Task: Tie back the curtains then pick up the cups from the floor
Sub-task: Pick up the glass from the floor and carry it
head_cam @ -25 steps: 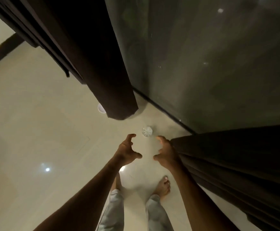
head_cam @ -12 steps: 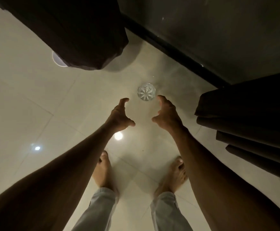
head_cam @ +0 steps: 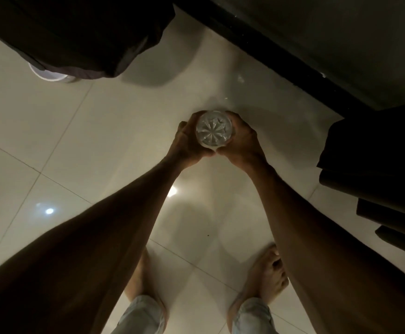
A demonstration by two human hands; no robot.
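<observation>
— Where's the cut glass cup (head_cam: 214,131)?
— Between left hand (head_cam: 187,143) and right hand (head_cam: 243,142), fingers (head_cam: 240,124) curled round its star-cut sides, over glossy floor tiles (head_cam: 100,131).
— Another?
— White cup (head_cam: 49,74), half under the dark curtain (head_cam: 80,32).

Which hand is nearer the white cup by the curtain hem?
Left. The left hand grips the glass on the side toward the white cup; the right hand is beyond it.

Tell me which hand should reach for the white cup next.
Left, probably. The left hand and right hand both grip the cut glass; the white cup sits far left, partly under the dark curtain. The left is on that side; the right would have to cross over.
</observation>
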